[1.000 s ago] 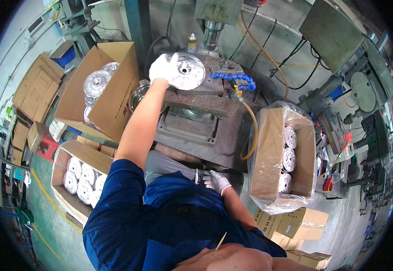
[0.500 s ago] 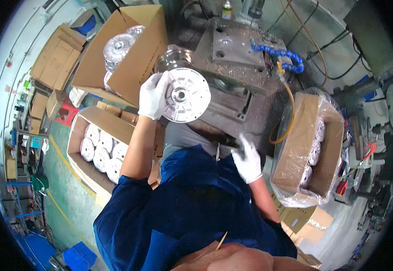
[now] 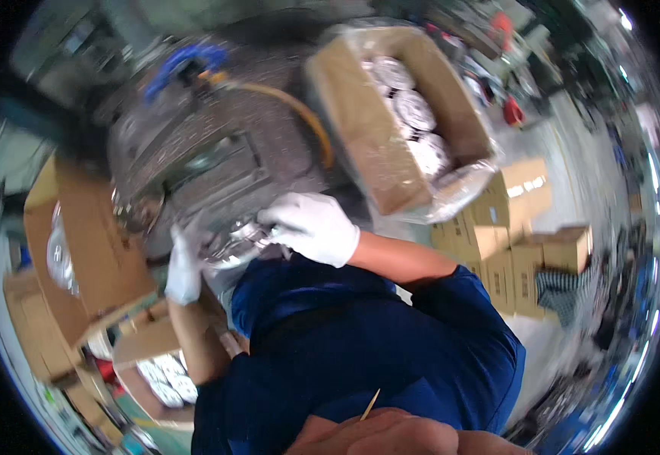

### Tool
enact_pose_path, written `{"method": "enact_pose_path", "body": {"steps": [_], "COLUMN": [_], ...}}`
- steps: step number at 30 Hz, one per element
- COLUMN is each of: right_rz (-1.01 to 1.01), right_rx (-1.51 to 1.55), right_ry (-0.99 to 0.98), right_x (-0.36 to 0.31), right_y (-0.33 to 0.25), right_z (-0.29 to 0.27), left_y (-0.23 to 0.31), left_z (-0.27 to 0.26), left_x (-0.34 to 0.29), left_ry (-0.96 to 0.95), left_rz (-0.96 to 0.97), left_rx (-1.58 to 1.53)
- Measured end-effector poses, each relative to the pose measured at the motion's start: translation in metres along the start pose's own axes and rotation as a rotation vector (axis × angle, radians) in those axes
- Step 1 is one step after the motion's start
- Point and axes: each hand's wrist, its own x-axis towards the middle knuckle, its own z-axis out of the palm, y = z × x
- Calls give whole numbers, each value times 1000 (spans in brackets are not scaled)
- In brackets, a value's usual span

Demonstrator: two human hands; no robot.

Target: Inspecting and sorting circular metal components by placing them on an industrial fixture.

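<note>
Low in front of my body is a shiny round metal casting (image 3: 233, 252), tilted and smeared by motion. My left hand (image 3: 185, 265), in a white glove, holds it by its left edge. Closed over its right side is my right hand (image 3: 319, 229), also gloved in white, with the fingers at the raised middle. The glove hides part of the casting. Just beyond both hands lies the grey metal machine bed (image 3: 284, 155), strewn with shavings, with a rectangular die block (image 3: 227, 178) on it.
A plastic-lined carton (image 3: 360, 144) holding several round castings stands right of the machine. Another tall carton (image 3: 91, 262) is at left, with a lower carton (image 3: 136, 353) of castings nearer. Blue segmented hose (image 3: 182, 61) and an orange hose (image 3: 284, 98) cross the bed. Stacked boxes (image 3: 497, 277) stand at right.
My view has swung to the right. The casting has come down from a raised, face-on position in my left hand to a tilted one near my waist, and my right hand has joined it.
</note>
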Motion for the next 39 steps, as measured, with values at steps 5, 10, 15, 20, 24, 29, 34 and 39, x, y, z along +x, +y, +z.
{"method": "enact_pose_path", "body": {"steps": [5, 10, 15, 20, 24, 29, 34, 39], "right_rz": [1128, 965, 1183, 1257, 1427, 1555, 1127, 950], "right_rx": [588, 151, -147, -400, -418, -928, -880, -848], "right_ry": [-331, 18, 94, -195, -372, -745, -734, -979], "right_x": [-8, -25, -39, -96, -132, -118, -75, -63], "right_y": [21, 43, 130, 241, 277, 263, 233, 209], "right_z": [-60, -180, -292, -308, -309, -288, -229, -215], "left_y": [-26, -58, -69, -68, -65, -71, -79, -84], "left_z": [-50, -61, -54, -47, -45, -52, -53, -57], "left_x": [0, -11, -3, 3, -4, -15, -12, -9], "left_ry": [-157, -122, -149, -122, -110, -60, -47, -56], "left_rz": [-172, -217, -282, -185, -196, -32, -248, -218], "left_rx": [254, 258, 297, 434, 431, 800, 709, 728]}}
